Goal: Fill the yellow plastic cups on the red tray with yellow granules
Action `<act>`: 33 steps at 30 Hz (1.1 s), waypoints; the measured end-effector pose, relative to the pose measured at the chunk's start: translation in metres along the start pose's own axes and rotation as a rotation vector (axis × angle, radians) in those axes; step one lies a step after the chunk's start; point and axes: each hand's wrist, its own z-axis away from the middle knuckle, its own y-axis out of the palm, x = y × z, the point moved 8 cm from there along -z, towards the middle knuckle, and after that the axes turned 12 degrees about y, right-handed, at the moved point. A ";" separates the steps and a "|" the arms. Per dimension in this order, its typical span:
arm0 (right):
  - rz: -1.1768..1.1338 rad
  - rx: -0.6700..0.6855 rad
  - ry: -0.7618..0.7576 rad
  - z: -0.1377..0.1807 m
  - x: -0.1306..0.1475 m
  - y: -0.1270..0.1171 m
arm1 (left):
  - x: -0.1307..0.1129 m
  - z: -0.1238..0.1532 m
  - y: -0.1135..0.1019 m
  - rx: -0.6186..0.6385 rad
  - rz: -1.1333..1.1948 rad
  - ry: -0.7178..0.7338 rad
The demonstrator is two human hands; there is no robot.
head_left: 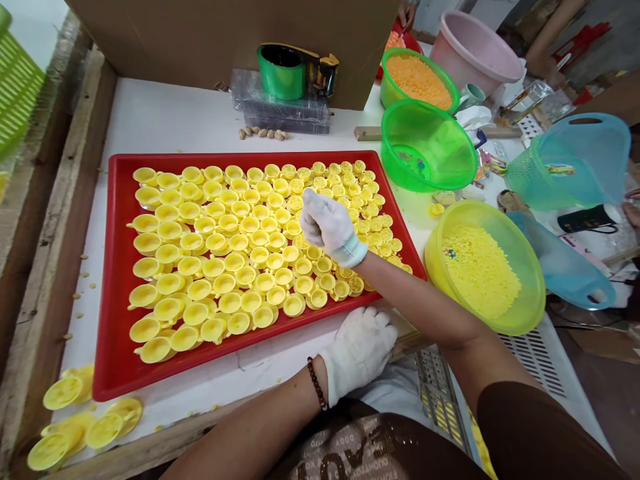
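Shirt print [357, 443] at 6 o'clock: letters partly legible, one word looks like "BODY". Red plastic tray [103, 320], one, at 9 o'clock on the white table [85, 320], packed with yellow cups [230, 260]: over a hundred, round, glossy, small handles; those toward 3 o'clock hold lumpy bits. Right hand [327, 227], white knit glove, near centre above the cups; grip closed, fingers curled, contents hidden. Left hand [360, 347], same glove, at 5 o'clock, just beside the tray's near edge; grip unclear, can't tell if holding anything. Bead bracelet [317, 383] on left wrist. Three loose cups [104, 430] at 8 o'clock. Yellow basin [535, 293] of pale yellow granules at 3; green basin [429, 147] at 2; second green basin [450, 103] with orange granules at 1. Green tape roll [283, 79], one, just short of 12. Peanuts [271, 133], roughly eight, ridged, at 11.
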 end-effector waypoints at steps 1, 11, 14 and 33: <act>0.021 -0.001 -0.003 0.003 -0.002 0.000 | 0.000 0.000 0.000 0.000 0.004 0.000; -0.042 -0.013 0.022 0.007 -0.012 -0.009 | 0.001 -0.001 -0.003 0.049 0.033 -0.017; -0.130 -0.048 0.070 0.015 -0.012 -0.015 | 0.000 -0.002 -0.003 0.029 0.021 -0.010; 0.008 -0.056 -0.010 0.012 -0.009 -0.009 | 0.001 -0.002 -0.001 0.039 0.040 -0.022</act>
